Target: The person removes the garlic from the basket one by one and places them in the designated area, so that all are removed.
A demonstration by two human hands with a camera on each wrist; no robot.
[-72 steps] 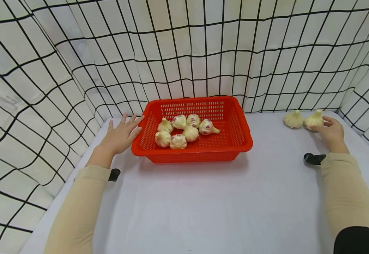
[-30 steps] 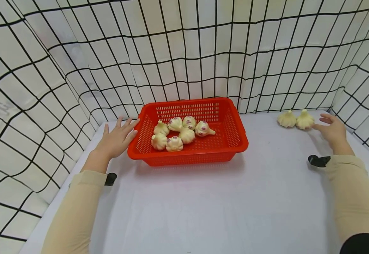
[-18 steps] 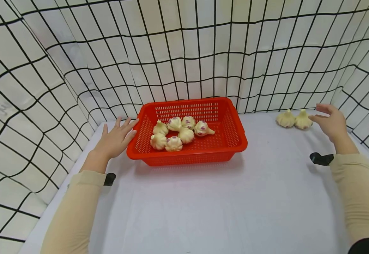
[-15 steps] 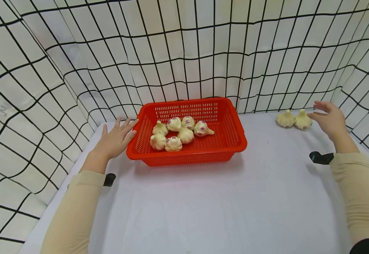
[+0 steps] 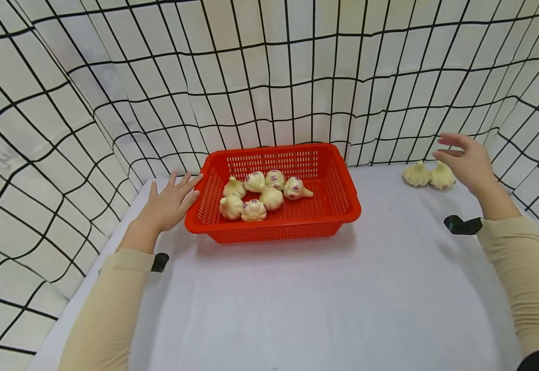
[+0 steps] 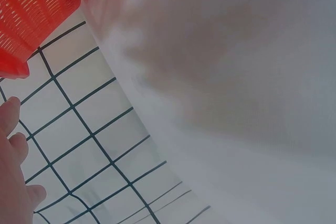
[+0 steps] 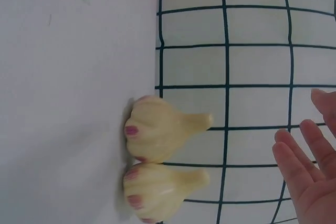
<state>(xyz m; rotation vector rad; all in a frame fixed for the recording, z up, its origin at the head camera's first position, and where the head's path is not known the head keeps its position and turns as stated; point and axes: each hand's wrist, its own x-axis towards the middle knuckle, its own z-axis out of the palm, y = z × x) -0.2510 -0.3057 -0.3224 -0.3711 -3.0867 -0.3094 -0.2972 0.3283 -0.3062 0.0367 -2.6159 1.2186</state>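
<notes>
My left hand lies with spread, straight fingers against the left rim of a red plastic basket. Inside it, toward the left, sit several pale garlic bulbs with purple marks. On the table at the back right, two more stand side by side, stems up: a left garlic bulb and a right garlic bulb. My right hand hovers over the right one, thumb and fingers apart, holding nothing. In the right wrist view, its fingers appear apart from both bulbs.
White walls covered with black netting rise behind and at both sides of the white table. A black wrist mount sticks out from the right sleeve, and another mount from the left.
My right hand has let go of the right garlic bulb beside the other, drawn back to the right, then risen and shifted left above it. The left hand stays at the basket.
</notes>
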